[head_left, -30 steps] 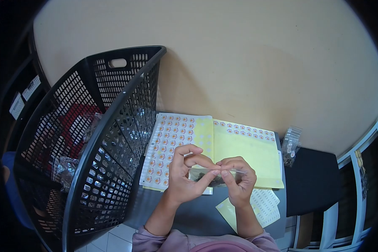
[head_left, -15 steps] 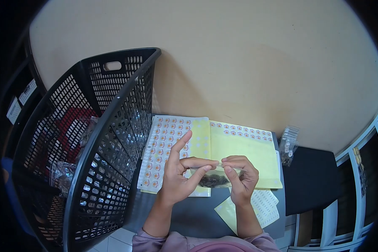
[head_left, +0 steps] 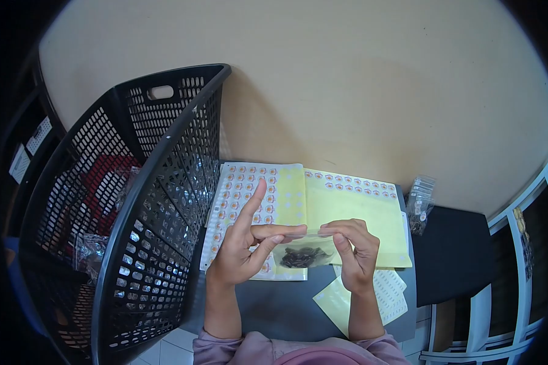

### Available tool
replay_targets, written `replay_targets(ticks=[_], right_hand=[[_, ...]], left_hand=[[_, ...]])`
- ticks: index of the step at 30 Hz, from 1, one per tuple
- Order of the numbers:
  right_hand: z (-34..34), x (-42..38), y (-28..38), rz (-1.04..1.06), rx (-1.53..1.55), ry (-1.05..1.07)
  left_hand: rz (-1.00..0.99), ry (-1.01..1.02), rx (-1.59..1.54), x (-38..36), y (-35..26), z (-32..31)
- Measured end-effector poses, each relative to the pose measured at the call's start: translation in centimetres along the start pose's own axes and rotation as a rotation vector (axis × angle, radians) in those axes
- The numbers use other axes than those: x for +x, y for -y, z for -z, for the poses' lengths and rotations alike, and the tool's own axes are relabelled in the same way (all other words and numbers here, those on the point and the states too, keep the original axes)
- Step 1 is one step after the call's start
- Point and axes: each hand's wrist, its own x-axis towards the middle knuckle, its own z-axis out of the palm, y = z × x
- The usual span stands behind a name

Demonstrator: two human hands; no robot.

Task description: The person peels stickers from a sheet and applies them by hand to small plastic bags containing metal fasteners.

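A small clear plastic bag [head_left: 304, 252] with dark contents hangs between my hands over the table. Its top edge is pinched on the left by the thumb and a finger of my left hand [head_left: 240, 246], whose index finger points up. On the right, my right hand [head_left: 356, 252] pinches the same edge between thumb and fingers. What the dark pieces are I cannot make out. Behind the bag lie a sticker sheet [head_left: 240, 194] with rows of round printed labels and a mostly bare yellow backing sheet [head_left: 359, 225].
At the left stands a tall black plastic basket [head_left: 164, 146] with several clear packets [head_left: 91, 252] inside. Smaller label sheets [head_left: 386, 298] lie near my right forearm. A stack of filled clear packets [head_left: 419, 204] sits at the table's right edge, beside a black surface [head_left: 450, 255].
Both hands have moved slightly apart, the left one to the left. More of the bag shows between them, and its dark contents hang lower and bunched.
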Motion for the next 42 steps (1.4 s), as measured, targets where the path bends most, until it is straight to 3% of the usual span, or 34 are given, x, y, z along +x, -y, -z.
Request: replay_targets(ticks=[6, 10, 12, 17, 21, 23, 25, 27, 28, 31, 33, 35, 36, 37, 39, 42], right_hand=[[-0.4, -0.2, -0.8, 0.107, 0.067, -0.135], [-0.5, -0.2, -1.2, 0.035, 0.220, -0.144], [-0.2, 0.0, -1.1, 0.081, 0.134, -0.123], [0.6, 0.0, -0.3, 0.128, 0.046, -0.125], [1.0, -0.6, 0.4, 0.085, 0.144, -0.133], [0.5, -0.7, 1.0, 0.008, 0.375, -0.251], [0.3, -0.9, 0.9, 0.023, 0.383, -0.250], [0.1, -1.0, 1.4, -0.095, 0.432, -0.195], [0.8, -1.2, 1.3, -0.113, 0.406, -0.081], [3.2, -1.2, 0.4, -0.119, 0.321, -0.071], [5.1, -2.1, -0.7, -0.206, 0.150, -0.161], [7.2, -4.4, -3.7, -0.280, -0.095, -0.173], [7.6, -5.7, -4.5, -0.310, -0.176, -0.172], [7.8, -7.1, -5.0, -0.342, -0.255, -0.171], [7.3, -10.1, -5.9, -0.394, -0.326, -0.186], [6.6, -13.7, -5.3, -0.353, -0.505, -0.113]], left_hand=[[-0.157, -0.180, 0.278, 0.0, 0.9, 1.2], [-0.135, -0.269, 0.204, 0.0, 0.9, 1.4], [-0.112, -0.302, 0.123, 0.0, 1.0, 1.6], [-0.117, -0.287, 0.086, 0.0, 0.3, 1.0], [-0.152, -0.269, 0.054, -0.2, -0.1, 0.7], [-0.206, -0.181, -0.004, -0.3, 0.2, 0.4], [-0.072, -0.086, -0.172, -0.2, -0.2, -1.4], [0.151, 0.071, -0.041, -0.7, 0.5, -1.7], [0.195, 0.076, -0.153, -0.8, 1.2, -1.9], [0.294, 0.103, -0.404, -1.3, 3.6, -2.2], [0.342, 0.116, -0.542, -1.9, 5.9, -2.2], [0.571, 0.259, -0.852, -3.0, 8.1, -2.5], [0.748, 0.194, -0.905, -3.5, 7.8, -3.6], [0.754, 0.202, -0.911, -3.9, 8.4, -4.0], [0.875, 0.353, -1.389, -4.9, 10.9, -4.8], [0.993, 0.327, -1.496, -5.8, 12.8, -5.7]])
